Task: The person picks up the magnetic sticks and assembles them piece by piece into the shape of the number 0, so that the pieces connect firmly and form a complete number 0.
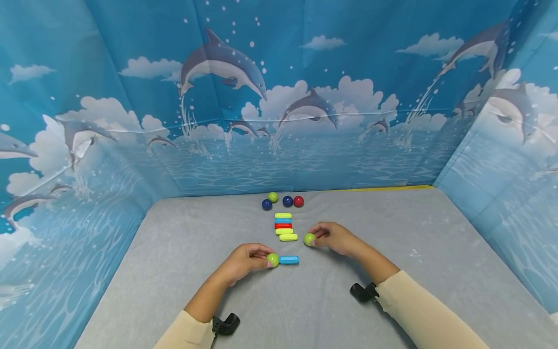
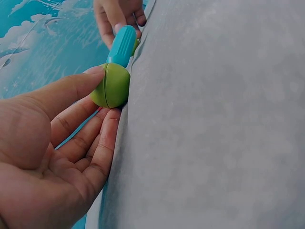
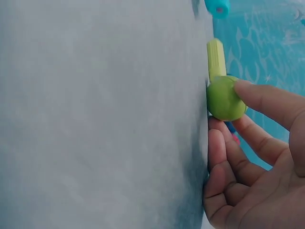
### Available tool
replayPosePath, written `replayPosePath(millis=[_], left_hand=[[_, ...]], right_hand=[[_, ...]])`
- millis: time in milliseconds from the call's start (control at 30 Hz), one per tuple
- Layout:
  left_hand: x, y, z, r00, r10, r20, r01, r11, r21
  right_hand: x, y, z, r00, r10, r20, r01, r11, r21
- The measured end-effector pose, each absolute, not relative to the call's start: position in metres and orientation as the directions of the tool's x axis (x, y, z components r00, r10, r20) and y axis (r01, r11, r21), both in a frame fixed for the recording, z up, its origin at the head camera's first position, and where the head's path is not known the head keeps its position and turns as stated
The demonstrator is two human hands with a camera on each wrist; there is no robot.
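My left hand pinches a green ball between thumb and fingers, right at the left end of a short blue rod lying crosswise on the table. In the left wrist view the ribbed blue rod extends straight out from that ball. Farther right, my right hand holds a second green ball with thumb and fingers, a short gap from the nearest yellow rod. The right wrist view has this ball overlapping the end of a yellow rod.
Beyond my hands, yellow, blue and red rods lie side by side in a column. Behind them sit two dark blue balls, a green ball and a red ball. A dolphin-print curtain borders the grey-covered table.
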State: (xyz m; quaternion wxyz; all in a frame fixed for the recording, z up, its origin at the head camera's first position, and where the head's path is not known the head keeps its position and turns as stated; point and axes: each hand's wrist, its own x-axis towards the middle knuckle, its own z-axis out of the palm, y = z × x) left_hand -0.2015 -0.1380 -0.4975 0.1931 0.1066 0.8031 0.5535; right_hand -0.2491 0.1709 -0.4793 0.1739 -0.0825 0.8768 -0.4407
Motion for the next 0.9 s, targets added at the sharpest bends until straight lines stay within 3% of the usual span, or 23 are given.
replayPosePath(millis=[900], left_hand=[[-0.199, -0.138, -0.495, -0.902, 0.385, -0.194, -0.045, 0.362, 0.931]], right_hand=[[-0.206, 0.164, -0.48, -0.864, -0.455, -0.216, -0.06, 0.519, -0.853]])
